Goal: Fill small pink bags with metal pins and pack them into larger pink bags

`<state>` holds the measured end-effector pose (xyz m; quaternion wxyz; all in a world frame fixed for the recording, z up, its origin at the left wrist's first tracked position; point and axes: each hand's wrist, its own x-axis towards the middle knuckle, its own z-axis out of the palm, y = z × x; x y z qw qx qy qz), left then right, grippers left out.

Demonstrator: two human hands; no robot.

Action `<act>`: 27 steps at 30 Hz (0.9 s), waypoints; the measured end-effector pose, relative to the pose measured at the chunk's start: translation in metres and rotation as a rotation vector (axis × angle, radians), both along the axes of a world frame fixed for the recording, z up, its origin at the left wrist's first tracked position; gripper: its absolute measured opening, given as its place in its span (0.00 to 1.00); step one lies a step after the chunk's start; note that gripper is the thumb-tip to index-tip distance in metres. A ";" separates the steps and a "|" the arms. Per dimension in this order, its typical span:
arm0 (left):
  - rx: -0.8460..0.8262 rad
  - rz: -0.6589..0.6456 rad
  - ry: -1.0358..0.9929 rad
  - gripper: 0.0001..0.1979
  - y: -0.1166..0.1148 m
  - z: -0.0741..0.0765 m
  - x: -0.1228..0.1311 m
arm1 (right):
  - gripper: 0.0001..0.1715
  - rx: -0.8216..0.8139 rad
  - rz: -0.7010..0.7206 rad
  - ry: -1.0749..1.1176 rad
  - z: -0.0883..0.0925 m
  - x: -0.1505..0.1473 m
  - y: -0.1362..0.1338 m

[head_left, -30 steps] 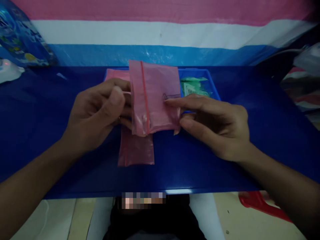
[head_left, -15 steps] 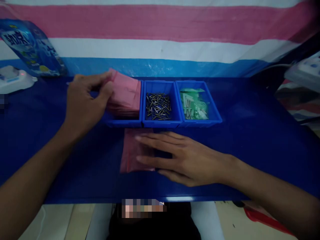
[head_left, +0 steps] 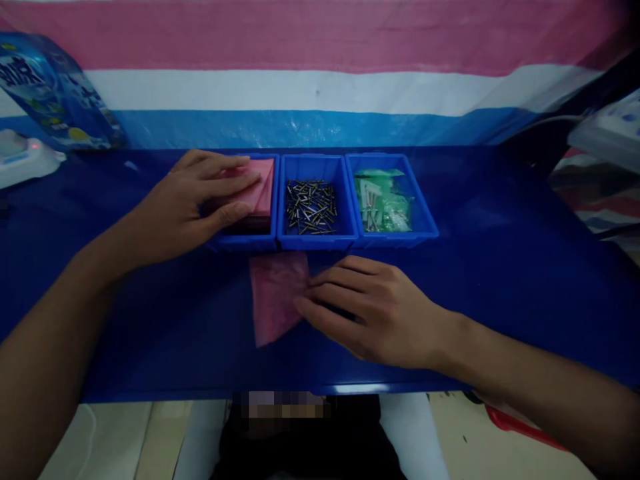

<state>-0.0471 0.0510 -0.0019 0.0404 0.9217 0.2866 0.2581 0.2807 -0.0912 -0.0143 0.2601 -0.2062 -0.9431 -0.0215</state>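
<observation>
My left hand lies over a stack of pink plastic bags in the left blue bin, its fingers stretched out across the top bag. At the right edge of a single pink zip bag, my right hand pinches with thumb and fingertips. That bag rests in front of the bins on the blue table, its lower right corner drawn up or folded. Dark screws fill the bottom of the middle bin. Green and clear packets with pale pieces sit in the right bin.
A blue printed detergent pouch leans at the back left, beside a white power strip with a red light. Striped sheeting hangs behind the blue table. A white device is at the right.
My left hand has laid the raised top bags down flat and spread over the stack. My right hand has drawn back slightly and closed on the single bag's edge.
</observation>
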 end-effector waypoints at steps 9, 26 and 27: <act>0.027 -0.040 -0.121 0.29 -0.005 -0.006 0.016 | 0.22 -0.040 0.053 0.014 -0.008 -0.003 0.004; -0.103 0.022 -0.064 0.38 -0.011 0.000 0.011 | 0.17 -0.216 0.088 0.017 -0.006 0.003 0.006; -0.133 -0.005 -0.067 0.38 -0.009 0.002 0.008 | 0.16 -0.269 0.091 0.038 -0.005 0.004 0.006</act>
